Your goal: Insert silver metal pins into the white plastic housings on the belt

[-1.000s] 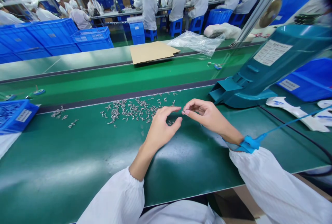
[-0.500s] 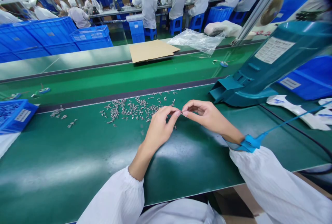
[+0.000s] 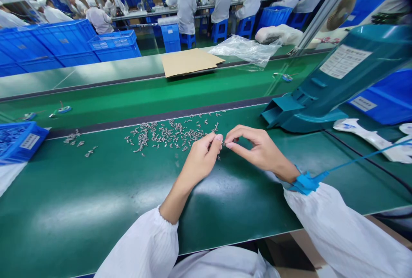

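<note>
My left hand (image 3: pixel 203 154) and my right hand (image 3: pixel 252 145) meet fingertip to fingertip above the green worktop (image 3: pixel 128 200). A tiny metallic part (image 3: pixel 224 143) shows between them, too small to name. Thumb and forefinger are pinched together on the left hand; whatever sits inside that pinch is mostly hidden. The right thumb and forefinger close on the tiny part from the other side. Just beyond my hands lies a loose spread of small silvery metal parts (image 3: pixel 164 134), with a smaller cluster (image 3: pixel 72 137) farther left. A blue wrist strap (image 3: pixel 305 182) with a cord circles my right wrist.
A teal blower-like machine (image 3: pixel 325 84) stands at the right beside a blue bin (image 3: pixel 383 97). At left is a blue tray (image 3: pixel 28 140) of blue pieces. Behind runs a green conveyor belt (image 3: pixel 135 93) carrying small parts; cardboard (image 3: pixel 189 62) lies past it. Several people in white sit farther back.
The left fingers have curled tighter and the right fingers have shifted slightly against them. Small items on the conveyor have moved to the right.
</note>
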`<action>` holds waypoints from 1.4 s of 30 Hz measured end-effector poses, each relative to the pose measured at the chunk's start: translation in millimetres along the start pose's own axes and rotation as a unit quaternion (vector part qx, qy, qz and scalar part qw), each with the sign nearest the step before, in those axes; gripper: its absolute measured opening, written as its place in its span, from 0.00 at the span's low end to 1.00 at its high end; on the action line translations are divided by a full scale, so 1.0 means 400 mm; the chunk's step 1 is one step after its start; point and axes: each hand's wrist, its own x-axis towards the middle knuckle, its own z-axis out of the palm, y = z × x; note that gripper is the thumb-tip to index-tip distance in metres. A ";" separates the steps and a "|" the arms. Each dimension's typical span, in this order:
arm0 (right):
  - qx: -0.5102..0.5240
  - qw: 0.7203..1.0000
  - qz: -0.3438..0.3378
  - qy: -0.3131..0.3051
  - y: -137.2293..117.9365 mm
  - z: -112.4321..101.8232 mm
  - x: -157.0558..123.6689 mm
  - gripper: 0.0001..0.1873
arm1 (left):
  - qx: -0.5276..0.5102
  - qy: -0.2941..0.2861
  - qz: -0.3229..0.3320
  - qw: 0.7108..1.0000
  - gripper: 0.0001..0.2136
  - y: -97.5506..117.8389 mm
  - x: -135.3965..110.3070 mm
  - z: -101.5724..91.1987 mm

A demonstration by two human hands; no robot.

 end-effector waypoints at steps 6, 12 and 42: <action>0.113 0.988 0.107 0.013 0.002 0.021 0.002 0.08 | 0.032 0.017 0.033 0.999 0.14 -0.001 -0.002 -0.005; 0.286 0.937 0.198 -0.006 0.004 0.026 0.009 0.11 | 0.080 0.026 0.086 0.993 0.10 0.001 -0.005 -0.009; 0.243 0.947 0.207 0.043 -0.017 0.046 0.017 0.14 | 0.175 0.089 0.134 0.971 0.09 -0.011 -0.005 -0.020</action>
